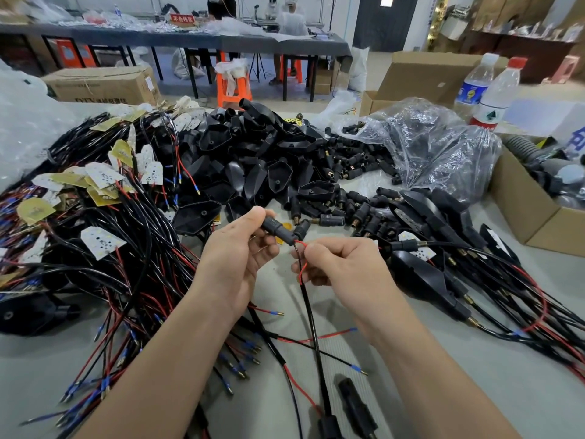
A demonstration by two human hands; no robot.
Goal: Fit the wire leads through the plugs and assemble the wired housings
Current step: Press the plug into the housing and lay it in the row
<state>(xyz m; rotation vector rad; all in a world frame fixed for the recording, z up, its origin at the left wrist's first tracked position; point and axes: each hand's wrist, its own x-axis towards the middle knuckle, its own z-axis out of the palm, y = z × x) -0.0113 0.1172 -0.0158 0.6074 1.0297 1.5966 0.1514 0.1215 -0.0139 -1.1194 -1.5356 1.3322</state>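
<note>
Rubbery black plug (280,229) looking light, firm; left hand (240,248) pinching its barrel. Right hand (342,264) nipping thin, limp lead (303,264) near plug mouth—best hold for feeding.

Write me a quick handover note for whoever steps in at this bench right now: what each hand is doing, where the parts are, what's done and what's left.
Left hand: pinching a black plug above the table.
Right hand: pinching the red lead and black lead just below the plug's end; whether they are fully through cannot be told.
Parts: wired LED boards piled at left, empty black housings in the middle, loose plugs spilling from the plastic bag.
Done: a group of assembled wired housings lies at right.
Left: finish this plug, fit a housing, then work through the large left pile.
</note>
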